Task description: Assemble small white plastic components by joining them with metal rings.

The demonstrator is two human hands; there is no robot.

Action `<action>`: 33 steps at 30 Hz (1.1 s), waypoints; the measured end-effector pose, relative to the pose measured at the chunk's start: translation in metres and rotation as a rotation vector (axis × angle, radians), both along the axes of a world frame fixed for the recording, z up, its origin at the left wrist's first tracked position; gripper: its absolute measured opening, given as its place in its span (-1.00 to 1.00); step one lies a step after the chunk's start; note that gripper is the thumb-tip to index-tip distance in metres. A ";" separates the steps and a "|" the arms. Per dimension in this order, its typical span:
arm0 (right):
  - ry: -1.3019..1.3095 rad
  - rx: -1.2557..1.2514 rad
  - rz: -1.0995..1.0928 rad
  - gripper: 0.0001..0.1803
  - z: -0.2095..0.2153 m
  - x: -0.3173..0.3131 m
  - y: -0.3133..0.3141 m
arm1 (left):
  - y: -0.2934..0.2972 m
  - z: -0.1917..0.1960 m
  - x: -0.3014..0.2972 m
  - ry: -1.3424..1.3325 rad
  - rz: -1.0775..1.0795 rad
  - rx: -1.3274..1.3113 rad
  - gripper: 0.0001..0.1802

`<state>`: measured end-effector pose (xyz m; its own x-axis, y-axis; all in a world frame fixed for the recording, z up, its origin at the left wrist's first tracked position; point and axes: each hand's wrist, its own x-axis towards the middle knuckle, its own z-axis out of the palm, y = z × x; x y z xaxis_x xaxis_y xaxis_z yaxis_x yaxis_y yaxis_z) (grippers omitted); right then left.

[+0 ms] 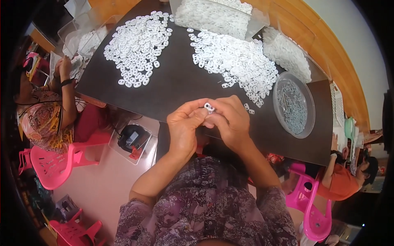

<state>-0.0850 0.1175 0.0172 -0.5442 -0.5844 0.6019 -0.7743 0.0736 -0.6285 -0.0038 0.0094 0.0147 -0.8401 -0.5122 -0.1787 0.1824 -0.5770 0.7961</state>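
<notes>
My left hand [184, 127] and my right hand [230, 121] meet over the near edge of a dark table [180, 86]. Between the fingertips of both hands sits a small white plastic piece [209, 108]. Just beyond my right hand, two loose white pieces [249, 109] lie on the table. A large heap of the same white pieces [236, 61] spreads past my hands, and another heap [137, 47] lies at the far left. A round clear bowl [310, 107] of small metal parts stands to the right of my right hand.
Clear plastic boxes [213, 14] of white pieces stand at the table's far side. A person in a patterned top [43, 119] sits at the left on a pink chair [57, 162]. Another person in orange [340, 180] sits at the right. A dark device lies in a clear tray [131, 141] on the floor.
</notes>
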 end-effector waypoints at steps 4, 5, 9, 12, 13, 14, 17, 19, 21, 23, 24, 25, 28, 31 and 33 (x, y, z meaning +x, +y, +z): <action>0.111 -0.004 -0.050 -0.64 0.001 0.002 0.008 | 0.007 0.004 0.000 -0.021 -0.028 -0.004 -0.78; 0.110 -0.008 -0.047 -0.64 0.002 0.003 0.010 | 0.009 0.008 -0.001 -0.022 -0.025 -0.006 -0.78; 0.063 -0.022 -0.087 -0.63 0.004 0.001 0.020 | 0.021 0.020 -0.006 -0.072 -0.034 0.053 -0.78; 0.094 -0.084 -0.113 -0.63 0.004 -0.002 0.030 | 0.032 0.022 -0.008 -0.040 -0.062 -0.028 -0.78; 0.104 -0.114 -0.130 -0.63 0.004 -0.003 0.033 | 0.035 0.022 -0.009 -0.018 -0.079 -0.082 -0.78; 0.101 -0.118 -0.122 -0.63 0.005 -0.003 0.035 | 0.037 0.021 -0.010 -0.020 -0.071 -0.085 -0.78; 0.046 -0.162 -0.128 -0.61 0.008 -0.001 0.042 | 0.046 0.019 -0.011 0.041 -0.050 -0.141 -0.78; -0.082 -0.228 -0.115 -0.63 0.008 0.001 0.045 | 0.052 0.019 -0.010 0.083 -0.032 -0.166 -0.80; -0.107 -0.224 -0.100 -0.64 0.005 0.002 0.052 | 0.058 0.019 -0.011 0.094 -0.010 -0.179 -0.80; -0.133 -0.223 -0.085 -0.65 0.004 0.002 0.054 | 0.061 0.018 -0.011 0.104 0.013 -0.196 -0.79; -0.128 -0.233 -0.077 -0.65 0.005 0.002 0.055 | 0.062 0.018 -0.011 0.115 0.016 -0.213 -0.79; -0.122 -0.242 -0.073 -0.65 0.006 0.001 0.056 | 0.063 0.019 -0.011 0.129 0.015 -0.229 -0.79; -0.057 -0.264 -0.081 -0.64 0.009 -0.002 0.057 | 0.068 0.018 -0.012 0.146 0.026 -0.202 -0.78; -0.035 -0.279 -0.065 -0.64 0.010 -0.003 0.058 | 0.073 0.016 -0.012 0.165 0.056 -0.228 -0.77; -0.010 -0.282 -0.066 -0.64 0.009 -0.003 0.059 | 0.077 0.014 -0.012 0.163 0.081 -0.258 -0.76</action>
<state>-0.0885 0.1768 0.0261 -0.5821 -0.3578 0.7302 -0.7675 -0.0549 -0.6387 -0.0156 0.0863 0.0286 -0.8017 -0.5894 0.0991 0.3563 -0.3382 0.8710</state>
